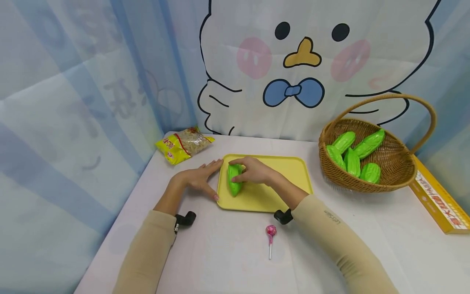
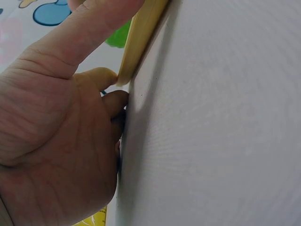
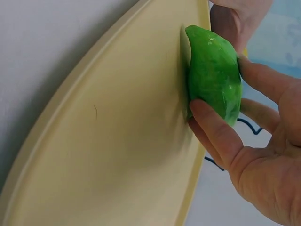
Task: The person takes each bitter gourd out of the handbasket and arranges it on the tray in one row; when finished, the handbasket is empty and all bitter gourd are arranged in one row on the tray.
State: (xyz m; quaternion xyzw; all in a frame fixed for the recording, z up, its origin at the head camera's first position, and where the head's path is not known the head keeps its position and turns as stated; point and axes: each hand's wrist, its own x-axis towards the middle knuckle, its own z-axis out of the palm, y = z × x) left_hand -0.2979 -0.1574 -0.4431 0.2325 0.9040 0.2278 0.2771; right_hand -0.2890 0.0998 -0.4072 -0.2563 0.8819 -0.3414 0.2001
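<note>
A glossy green gourd-like vegetable (image 1: 234,181) lies lengthwise near the left end of a yellow tray (image 1: 271,200). My right hand (image 1: 253,170) reaches over the tray and holds this vegetable. In the right wrist view, its fingers bend around the sides of the green vegetable (image 3: 214,75), which sits against the tray floor. My left hand (image 1: 198,179) is spread beside the tray's left side, with thumb and fingertips at the rim. The left wrist view shows that hand (image 2: 61,127) with its palm side visible next to the tray edge (image 2: 141,37).
A wicker basket (image 1: 400,171) with several similar green vegetables stands at the right. Beside it lies a long orange box (image 1: 440,200). A yellow snack bag (image 1: 183,145) rests at the back left, and a pink lollipop (image 1: 271,230) lies in front of the tray.
</note>
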